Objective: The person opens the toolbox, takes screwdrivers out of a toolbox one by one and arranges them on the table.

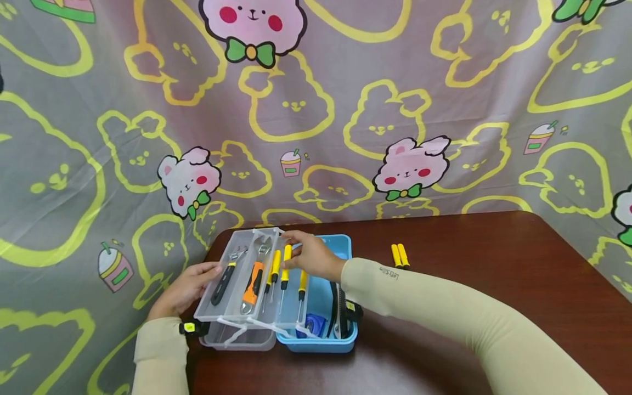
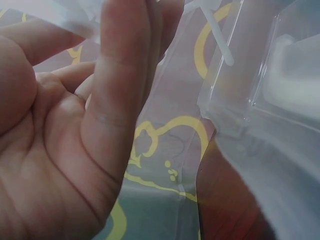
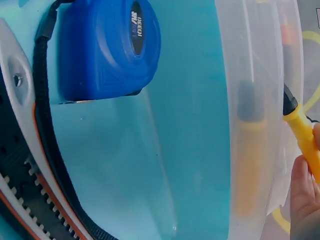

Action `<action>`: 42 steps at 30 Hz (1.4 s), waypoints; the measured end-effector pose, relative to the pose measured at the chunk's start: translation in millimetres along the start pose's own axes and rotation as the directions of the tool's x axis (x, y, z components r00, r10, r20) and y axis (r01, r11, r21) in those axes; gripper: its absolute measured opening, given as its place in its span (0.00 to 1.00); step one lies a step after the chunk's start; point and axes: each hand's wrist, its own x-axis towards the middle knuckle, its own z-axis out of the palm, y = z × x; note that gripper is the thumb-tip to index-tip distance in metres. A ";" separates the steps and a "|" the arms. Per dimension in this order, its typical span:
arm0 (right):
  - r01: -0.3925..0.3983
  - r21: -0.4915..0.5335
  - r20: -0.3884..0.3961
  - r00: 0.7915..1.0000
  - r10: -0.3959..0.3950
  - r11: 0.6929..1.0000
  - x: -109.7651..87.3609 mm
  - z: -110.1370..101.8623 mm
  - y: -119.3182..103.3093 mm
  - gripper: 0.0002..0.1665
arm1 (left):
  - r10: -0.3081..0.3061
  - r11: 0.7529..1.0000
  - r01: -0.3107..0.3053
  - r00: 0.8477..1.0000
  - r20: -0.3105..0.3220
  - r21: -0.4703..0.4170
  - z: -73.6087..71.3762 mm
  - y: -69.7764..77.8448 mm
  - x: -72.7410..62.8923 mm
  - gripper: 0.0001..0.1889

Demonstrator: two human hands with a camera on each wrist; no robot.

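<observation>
My right hand (image 1: 316, 257) pinches the yellow handle of a screwdriver (image 1: 286, 267) over the raised clear tray (image 1: 209, 314); its thin shaft points down into the tray. In the right wrist view the yellow handle (image 3: 302, 132) lies between thumb and fingers. At the tray's outer left edge, my left hand (image 1: 185, 289) grips the wall; in the left wrist view that hand (image 2: 75, 130) fills the left side. Two more yellow-handled screwdrivers (image 1: 274, 266) lie in the tray, beside an orange utility knife (image 1: 253, 288), a large adjustable wrench (image 1: 263, 248) and a black-handled adjustable wrench (image 1: 224, 284).
Beneath, the blue toolbox (image 1: 316, 346) holds a blue tape measure (image 1: 313, 323) and a long toothed tool (image 3: 30, 175) with a black strap. White hinge arms (image 1: 237, 332) link tray and box. Two yellow handles (image 1: 400, 255) lie on the brown table (image 1: 459, 263). A patterned curtain (image 1: 316, 109) stands behind.
</observation>
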 end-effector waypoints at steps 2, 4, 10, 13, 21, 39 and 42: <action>-0.010 0.031 -0.014 1.000 0.010 0.999 0.7 -1.0 0.1 0.43 | -0.002 1.000 0.002 1.000 0.002 -0.003 0.1 0.1 0.2 0.31; -0.020 0.075 -0.002 1.000 0.020 0.997 1.3 -1.9 0.3 0.42 | -0.007 1.000 0.007 1.000 0.004 -0.008 0.1 0.5 -0.3 0.31; -0.030 0.235 0.089 0.996 0.009 0.972 1.1 -3.7 -1.4 0.31 | -0.012 1.000 0.012 1.000 0.010 0.002 -2.5 4.4 -2.7 0.30; -0.042 0.290 0.092 0.996 0.016 0.956 0.4 -5.3 -3.0 0.27 | -0.017 1.000 0.017 1.000 0.006 0.016 -3.9 6.9 -2.5 0.31; -0.093 0.379 0.077 0.995 0.069 0.921 3.6 -8.1 -3.0 0.29 | -0.029 0.999 0.029 1.000 -0.001 0.015 -3.7 7.4 -1.3 0.31; -0.044 0.394 0.016 0.999 0.041 0.918 7.5 -23.7 -8.9 0.22 | -0.036 0.999 0.036 0.999 -0.001 0.019 -1.5 4.7 2.2 0.31; -0.050 0.403 0.010 0.999 0.050 0.914 8.4 -26.1 -8.6 0.23 | -0.038 0.999 0.038 0.999 -0.005 0.018 -0.6 4.3 1.7 0.32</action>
